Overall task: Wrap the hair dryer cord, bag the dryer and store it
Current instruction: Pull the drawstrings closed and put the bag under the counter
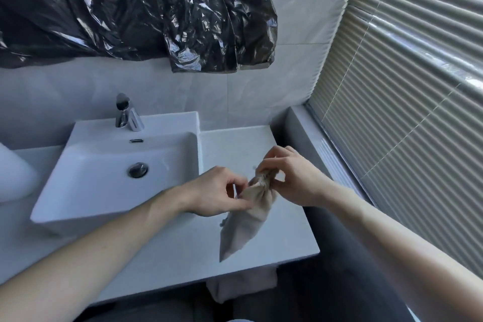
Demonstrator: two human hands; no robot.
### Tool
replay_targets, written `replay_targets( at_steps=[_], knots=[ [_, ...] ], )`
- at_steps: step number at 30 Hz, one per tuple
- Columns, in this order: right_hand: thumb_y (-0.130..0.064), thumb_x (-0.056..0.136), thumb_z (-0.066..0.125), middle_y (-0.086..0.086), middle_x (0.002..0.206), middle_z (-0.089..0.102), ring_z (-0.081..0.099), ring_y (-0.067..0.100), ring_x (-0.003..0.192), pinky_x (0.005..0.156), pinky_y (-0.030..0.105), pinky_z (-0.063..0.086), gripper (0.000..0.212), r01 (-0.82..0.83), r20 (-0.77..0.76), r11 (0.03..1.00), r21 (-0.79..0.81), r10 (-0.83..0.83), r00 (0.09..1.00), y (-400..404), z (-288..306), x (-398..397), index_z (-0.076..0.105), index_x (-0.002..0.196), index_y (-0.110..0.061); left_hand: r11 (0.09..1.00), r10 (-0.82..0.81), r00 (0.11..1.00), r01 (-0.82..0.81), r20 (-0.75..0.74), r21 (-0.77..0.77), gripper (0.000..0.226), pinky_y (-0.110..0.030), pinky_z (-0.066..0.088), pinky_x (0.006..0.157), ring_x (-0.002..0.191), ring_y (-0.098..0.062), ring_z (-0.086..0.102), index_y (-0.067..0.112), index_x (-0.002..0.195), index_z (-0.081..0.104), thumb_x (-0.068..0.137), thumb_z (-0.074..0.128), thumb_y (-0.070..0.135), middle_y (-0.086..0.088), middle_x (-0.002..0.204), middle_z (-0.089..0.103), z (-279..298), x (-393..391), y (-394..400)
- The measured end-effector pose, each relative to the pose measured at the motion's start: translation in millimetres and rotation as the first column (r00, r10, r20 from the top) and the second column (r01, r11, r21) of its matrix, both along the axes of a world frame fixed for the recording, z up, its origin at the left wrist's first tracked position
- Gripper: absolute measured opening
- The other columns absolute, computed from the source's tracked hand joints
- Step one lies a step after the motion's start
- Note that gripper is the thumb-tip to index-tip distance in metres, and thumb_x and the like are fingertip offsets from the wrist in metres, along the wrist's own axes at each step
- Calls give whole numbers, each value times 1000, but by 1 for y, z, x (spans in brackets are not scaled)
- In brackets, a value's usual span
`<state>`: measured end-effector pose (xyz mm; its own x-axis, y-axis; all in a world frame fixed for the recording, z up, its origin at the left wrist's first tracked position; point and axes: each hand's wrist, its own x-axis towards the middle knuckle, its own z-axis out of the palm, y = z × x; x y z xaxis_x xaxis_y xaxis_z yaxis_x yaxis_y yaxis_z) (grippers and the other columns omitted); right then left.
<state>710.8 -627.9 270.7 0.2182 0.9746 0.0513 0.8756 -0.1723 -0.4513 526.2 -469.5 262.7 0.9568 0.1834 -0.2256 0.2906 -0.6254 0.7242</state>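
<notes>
A beige cloth drawstring bag (245,225) hangs over the white counter (183,251), right of the sink. Its gathered mouth is bunched up between my two hands. My left hand (217,193) pinches the bag's left side just below the mouth. My right hand (290,178) grips the bunched top from the right, fingers curled around it. The bag looks slim and tapers to a point at the bottom. No hair dryer or cord shows; whether anything is inside the bag I cannot tell.
A white rectangular basin (117,175) with a chrome faucet (126,112) sits to the left. Black plastic sheeting (136,8) covers the wall above. Slatted blinds (407,102) fill the right side. A white object (13,172) stands at the far left. A towel (243,285) hangs under the counter.
</notes>
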Motion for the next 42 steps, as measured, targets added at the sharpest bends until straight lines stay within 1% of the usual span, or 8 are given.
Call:
replay_targets(
  at_steps=[9,14,16,24,28,33,37,42],
  knots=[
    [6,87,68,-18,106,68,59,-8,80,69,8,43,44,-154,-177,983,99,170,969,-61,-44,-84,80,112,-28,907,407,912,-410,-43,-99,7,-23,50,60,60,-3,57,32,89,80,94,79,27,18,71,72,-43,-123,-88],
    [18,72,54,-6,102,74,67,11,88,71,20,51,54,-266,-327,962,59,270,906,-79,-64,-142,79,99,-22,851,517,855,-518,-38,-89,55,-13,50,76,89,-6,72,39,137,61,91,79,14,22,130,64,-63,-175,-116],
    [16,68,49,-5,99,75,69,11,88,70,16,49,55,-321,-391,946,47,313,866,-87,-67,-160,78,94,-23,899,420,902,-429,-102,-92,72,-12,52,76,86,-7,72,43,148,52,89,82,17,11,114,70,-71,-187,-129],
    [2,80,68,-14,88,77,70,2,76,68,18,53,31,-308,-605,950,-50,217,766,-108,-86,-224,76,98,-22,863,502,857,-504,-116,13,16,-32,46,64,62,-8,52,37,73,65,76,65,21,15,67,65,-107,-241,-160],
    [-23,82,79,-22,116,70,71,5,76,74,27,59,41,-165,-655,980,-112,52,754,-117,-114,-259,65,120,-29,770,630,767,-637,-125,-26,11,-30,42,63,61,-10,50,29,78,67,77,67,18,-5,70,69,-136,-288,-155],
    [-36,76,78,-16,112,70,65,3,101,91,30,58,39,-199,-640,900,-388,-108,761,-115,-154,-314,66,114,-36,684,713,682,-728,-162,-54,28,-21,45,67,65,-2,54,26,70,62,87,64,4,16,69,66,-168,-339,-141],
    [-59,62,79,-7,134,55,50,15,125,107,33,46,88,-128,-482,899,-419,-102,870,-84,-194,-385,53,140,-27,623,761,622,-780,-184,-56,20,-15,39,55,58,-4,49,13,73,61,92,66,13,-4,67,63,-197,-380,-113],
    [-38,80,74,-6,118,65,63,19,112,88,34,50,44,160,-382,894,-418,-333,862,-27,-237,-454,63,121,-27,497,795,535,-845,-286,-200,24,-28,47,46,43,-22,58,-6,80,55,96,61,10,-11,57,53,-224,-437,-60]
  ],
)
